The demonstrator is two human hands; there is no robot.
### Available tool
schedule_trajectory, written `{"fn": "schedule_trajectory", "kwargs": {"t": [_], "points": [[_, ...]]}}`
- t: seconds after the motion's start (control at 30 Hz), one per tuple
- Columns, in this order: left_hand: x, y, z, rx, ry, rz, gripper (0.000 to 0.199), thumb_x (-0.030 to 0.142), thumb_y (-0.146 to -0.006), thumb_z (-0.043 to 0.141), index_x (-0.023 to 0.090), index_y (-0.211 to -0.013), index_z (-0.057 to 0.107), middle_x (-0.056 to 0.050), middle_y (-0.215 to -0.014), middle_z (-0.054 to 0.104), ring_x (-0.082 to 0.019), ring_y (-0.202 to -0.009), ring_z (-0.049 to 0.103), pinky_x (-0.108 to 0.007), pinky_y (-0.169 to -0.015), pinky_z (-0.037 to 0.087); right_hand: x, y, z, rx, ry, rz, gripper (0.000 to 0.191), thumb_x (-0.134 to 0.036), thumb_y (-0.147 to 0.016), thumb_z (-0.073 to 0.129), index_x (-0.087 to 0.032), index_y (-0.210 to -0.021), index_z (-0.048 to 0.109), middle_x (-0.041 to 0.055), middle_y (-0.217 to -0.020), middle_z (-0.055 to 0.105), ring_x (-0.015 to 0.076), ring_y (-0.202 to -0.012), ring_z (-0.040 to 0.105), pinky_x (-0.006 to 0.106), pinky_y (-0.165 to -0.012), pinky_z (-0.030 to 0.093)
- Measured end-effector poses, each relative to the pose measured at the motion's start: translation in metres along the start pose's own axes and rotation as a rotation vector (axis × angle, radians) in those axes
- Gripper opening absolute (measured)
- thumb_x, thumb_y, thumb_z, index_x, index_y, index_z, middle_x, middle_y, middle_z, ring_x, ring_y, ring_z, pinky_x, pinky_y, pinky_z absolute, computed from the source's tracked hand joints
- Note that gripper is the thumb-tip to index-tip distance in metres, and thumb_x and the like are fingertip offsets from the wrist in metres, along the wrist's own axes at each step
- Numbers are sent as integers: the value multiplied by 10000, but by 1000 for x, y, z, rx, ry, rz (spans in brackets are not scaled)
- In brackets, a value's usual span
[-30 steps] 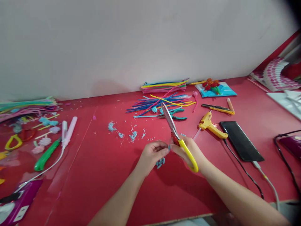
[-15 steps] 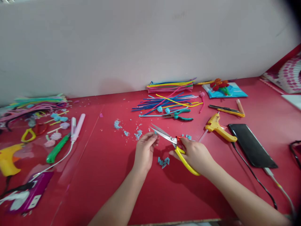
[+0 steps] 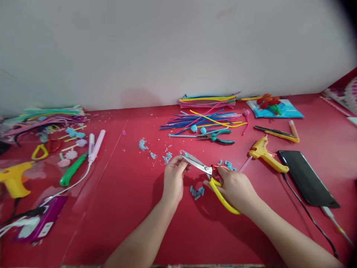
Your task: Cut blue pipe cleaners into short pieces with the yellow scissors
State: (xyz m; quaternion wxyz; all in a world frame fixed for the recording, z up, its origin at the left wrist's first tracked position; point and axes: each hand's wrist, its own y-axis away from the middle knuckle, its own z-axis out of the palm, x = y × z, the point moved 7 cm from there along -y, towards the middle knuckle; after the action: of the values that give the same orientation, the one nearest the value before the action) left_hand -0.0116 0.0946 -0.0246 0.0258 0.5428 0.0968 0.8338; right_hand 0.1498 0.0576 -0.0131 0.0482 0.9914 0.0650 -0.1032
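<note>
My right hand (image 3: 235, 184) is closed round the yellow and red handles of the scissors (image 3: 196, 163), whose blades point left. At the blade tips my left hand (image 3: 174, 176) pinches a small blue piece (image 3: 184, 154), partly hidden by its fingers. Short blue pieces (image 3: 196, 192) lie on the red table (image 3: 122, 223) below the scissors. More blue pieces (image 3: 227, 165) rest just beyond my right hand. Blue fluff (image 3: 167, 158) is scattered to the left of and beyond my left hand.
Pliers (image 3: 216, 137) and coloured pipe cleaners (image 3: 200, 122) lie beyond my hands. On the right are a yellow glue gun (image 3: 266, 154) and a black phone (image 3: 308, 178). A green-handled tool (image 3: 73, 170), pink iron (image 3: 96, 147) and purple power strip (image 3: 46, 219) sit left.
The scissor blades have closed around the small blue piece at my left fingertips. The whole view has shifted slightly, so the table items appear further right.
</note>
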Motion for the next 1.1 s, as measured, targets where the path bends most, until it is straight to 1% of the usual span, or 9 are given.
{"fn": "schedule_trajectory", "kwargs": {"t": [0.13, 0.23, 0.37, 0.5, 0.6, 0.87, 1.1], "points": [[2, 1, 0, 0, -79, 20, 80, 233, -686, 592, 153, -695, 591, 8, -641, 542, -93, -595, 487, -212, -591, 379, 2, 0, -1, 15, 8, 9, 332, -530, -774, 367, -209, -735, 445, 11, -645, 592, 143, -525, 535, 248, -460, 211], [4, 1, 0, -7, -98, 49, 81, 236, -701, 581, 157, -708, 600, 8, -662, 543, -95, -616, 484, -211, -605, 378, 3, 1, -1, 31, 14, 9, 325, -528, -774, 368, -213, -728, 433, 4, -653, 592, 144, -520, 533, 247, -457, 204], [5, 1, 0, -15, -29, 66, 72, 222, -715, 573, 156, -736, 596, -1, -692, 543, -94, -633, 481, -211, -619, 381, 2, 1, 0, 21, 13, 2, 334, -531, -778, 360, -211, -725, 437, 7, -616, 579, 146, -511, 531, 247, -454, 209], [3, 1, -1, 6, 41, 58, 69, 217, -711, 580, 159, -747, 594, 0, -693, 547, -90, -637, 487, -206, -624, 381, -1, 2, 4, -2, 23, -3, 353, -537, -788, 335, -207, -714, 439, 8, -560, 559, 149, -487, 524, 245, -448, 210], [2, 2, -1, 22, 73, 60, 62, 216, -706, 586, 164, -740, 594, 8, -684, 549, -82, -626, 486, -200, -619, 377, -4, 2, 5, -11, 16, -13, 358, -534, -795, 325, -205, -714, 439, 11, -555, 560, 145, -483, 521, 243, -449, 211], [1, 2, -2, 31, 82, 82, 72, 218, -727, 572, 162, -758, 605, 3, -702, 554, -83, -641, 487, -197, -627, 375, -5, 2, 9, -17, 22, -13, 382, -560, -781, 333, -204, -693, 441, 1, -520, 534, 136, -457, 506, 234, -433, 196], [0, 1, -2, 25, 101, 78, 77, 219, -720, 583, 165, -758, 621, 7, -694, 566, -78, -632, 485, -197, -628, 373, -7, 1, 7, -13, 17, -2, 393, -561, -791, 301, -207, -668, 420, 2, -529, 540, 141, -463, 514, 234, -441, 199]]}}
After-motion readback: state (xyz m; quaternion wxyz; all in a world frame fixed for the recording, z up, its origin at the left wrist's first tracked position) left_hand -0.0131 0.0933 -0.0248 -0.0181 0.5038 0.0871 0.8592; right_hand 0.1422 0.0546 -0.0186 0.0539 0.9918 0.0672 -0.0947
